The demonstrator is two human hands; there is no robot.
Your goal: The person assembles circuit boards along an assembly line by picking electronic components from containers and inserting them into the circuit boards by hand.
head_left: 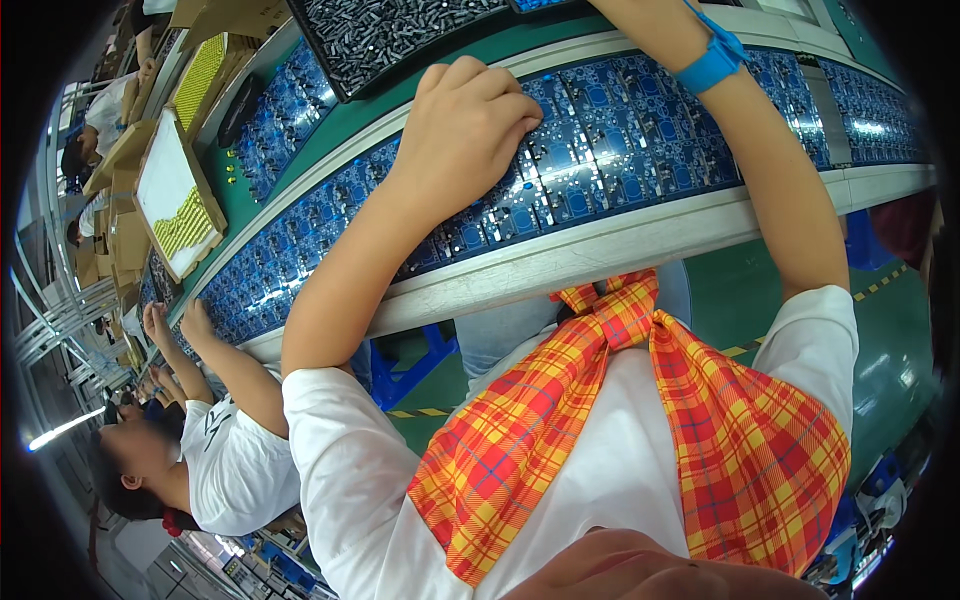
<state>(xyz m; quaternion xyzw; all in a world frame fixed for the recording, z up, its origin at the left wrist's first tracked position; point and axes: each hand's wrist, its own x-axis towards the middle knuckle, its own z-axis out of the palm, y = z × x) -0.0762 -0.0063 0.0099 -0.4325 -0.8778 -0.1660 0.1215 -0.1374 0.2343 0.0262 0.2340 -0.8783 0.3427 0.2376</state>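
Observation:
My left hand [462, 132] is over a row of blue circuit boards [600, 120], its fingers curled down in a pinch near a board's surface. Whatever the fingertips hold, if anything, is hidden. My right hand [645, 22] reaches past the boards to the top edge of the picture, where its fingers are cut off. A blue strap [712, 60] circles the right wrist. Beyond my left hand, a black tray [318, 52] holds a heap of small dark cylindrical components [400, 38]. Part of a blue container [535, 4] shows beside that tray.
A pale metal rail [560, 242] borders the boards on my side. At the left, more boards [285, 110] lie near a cardboard box [160, 200] with yellow parts on white. A co-worker [235, 450] sits on my left, hands [185, 325] at the line.

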